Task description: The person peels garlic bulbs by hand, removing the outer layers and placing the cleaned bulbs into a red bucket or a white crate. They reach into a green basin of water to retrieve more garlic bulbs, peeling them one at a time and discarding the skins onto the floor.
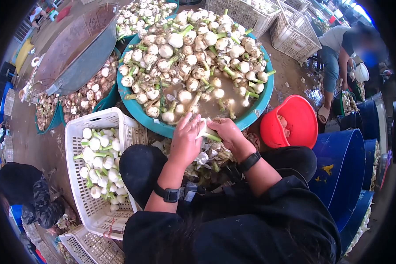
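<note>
A white garlic bulb with a short green stem is between my two hands, just over the near rim of a round teal tub. My left hand has its fingers wrapped against the bulb from the left. From the right, my right hand closes on the same bulb near its stem. Muddy garlic bulbs are heaped in brown water in the tub. Below my hands lies a pile of peeled skins. Clean white bulbs fill part of a white crate at the left.
A red bucket stands right of the tub, with blue barrels nearer me. A large metal trough leans at the upper left. White crates stand behind. One person sits at the right, another at the lower left.
</note>
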The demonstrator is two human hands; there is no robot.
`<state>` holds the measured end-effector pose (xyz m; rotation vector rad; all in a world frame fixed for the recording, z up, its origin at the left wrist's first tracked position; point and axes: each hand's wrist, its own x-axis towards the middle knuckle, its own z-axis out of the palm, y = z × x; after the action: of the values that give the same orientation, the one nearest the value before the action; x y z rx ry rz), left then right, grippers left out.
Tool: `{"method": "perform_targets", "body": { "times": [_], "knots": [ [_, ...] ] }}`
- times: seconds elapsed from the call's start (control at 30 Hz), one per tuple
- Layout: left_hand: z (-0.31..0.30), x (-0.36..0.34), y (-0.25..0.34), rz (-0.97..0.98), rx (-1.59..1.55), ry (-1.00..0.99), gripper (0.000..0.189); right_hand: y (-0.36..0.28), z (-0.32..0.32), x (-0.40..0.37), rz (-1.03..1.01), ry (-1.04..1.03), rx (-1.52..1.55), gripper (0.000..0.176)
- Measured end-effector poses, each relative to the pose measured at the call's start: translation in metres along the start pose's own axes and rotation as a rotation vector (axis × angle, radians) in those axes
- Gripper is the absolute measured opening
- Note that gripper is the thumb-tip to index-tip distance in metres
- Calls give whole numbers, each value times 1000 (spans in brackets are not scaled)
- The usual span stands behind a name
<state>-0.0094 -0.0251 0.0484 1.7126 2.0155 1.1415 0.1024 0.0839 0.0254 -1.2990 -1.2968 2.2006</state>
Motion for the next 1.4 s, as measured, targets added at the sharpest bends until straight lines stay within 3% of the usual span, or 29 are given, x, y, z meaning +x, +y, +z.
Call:
{"method": "perform_targets", "body": {
  "times": [0.07, 0.13, 0.2, 0.23, 0.27, 0.37, 0.4, 0.47, 0.5, 0.53, 0.57, 0.63, 0.67, 0.73, 0.8, 0.83, 0.87, 0.9, 0.93, 0.97, 1.0, 1.07, 1.13, 1.2, 1.33, 1.4],
  "knots": [
    [6, -3, -8, 107, 24, 58, 40, -5, 2, -8, 7, -57, 54, 22],
    [13, -5, -14, 53, -72, 114, 30, -6, 5, -17, -66, -147, 355, 22],
    [14, -3, -10, -714, -1246, 426, 19, -7, 5, -36, -124, -156, 412, 21],
    [11, -2, -13, -710, -1243, 424, 19, -3, 0, -45, -255, -170, 226, 20],
    [7, -2, -19, -826, -1365, 437, 17, -3, -7, -51, -384, -182, 37, 19],
    [5, -8, -43, -1125, -1678, 487, 20, -26, -25, -68, -556, -196, 380, 17],
    [2, -10, -46, -1132, -1676, 486, 20, -39, -28, -71, -606, -191, 432, 18],
    [-4, -9, -50, -1079, -1764, 486, 22, -46, -40, -73, -516, -193, 553, 21],
    [-7, -7, -48, -1094, -1765, 512, 23, -47, -43, -69, -436, -287, 344, 21],
    [-6, -7, -44, -1106, -1699, 555, 22, -28, -65, -51, -414, -313, -509, 28],
    [-8, -4, -36, -1082, -1629, 564, 24, -27, -60, -52, -415, -308, -510, 28],
    [-7, 1, -28, -1063, -1560, 553, 26, -20, -27, -56, -364, -162, -1053, 37],
    [-3, 0, -26, -974, -1287, 436, 26, -17, -12, -55, -319, -77, -1321, 43],
    [-1, -1, -10, -794, -811, 184, 26, -4, 8, -33, -313, -1, -299, 48],
    [15, -1, -7, -474, -695, 346, 25, 7, 2, 0, 175, -181, 415, 48],
    [16, -1, -9, -477, -639, 369, 33, 6, -13, 11, 199, -294, 618, 47],
    [14, -2, -13, -483, -583, 395, 41, -15, -25, 5, 95, -430, 816, 59],
    [6, -2, -10, -686, -622, 417, 42, -40, -39, -11, -121, -672, 993, 73],
    [3, -1, -13, -807, -692, 483, 42, -53, -60, -9, -318, -735, 980, 81],
    [3, -2, -17, -831, -740, 499, 41, -62, -74, -2, -331, -599, 971, 86],
    [4, -1, -20, -844, -784, 510, 40, -64, -84, 15, -259, -321, 886, 76],
    [16, 6, -18, -815, -775, 456, 36, -42, -92, 63, -105, 254, 4, 61],
    [27, 11, -13, -836, -792, 415, 31, -25, -82, 87, 57, 310, -963, 46],
    [33, 11, -17, -866, -783, 358, 24, 5, -77, 103, 69, 192, -1388, 41],
    [34, 10, -26, -961, -718, 324, 34, 25, -66, 108, -106, 145, -1337, 33],
    [33, 16, -20, -1203, -961, 287, 49, 8, -37, 52, -177, -5, -893, 38]
  ]
}}
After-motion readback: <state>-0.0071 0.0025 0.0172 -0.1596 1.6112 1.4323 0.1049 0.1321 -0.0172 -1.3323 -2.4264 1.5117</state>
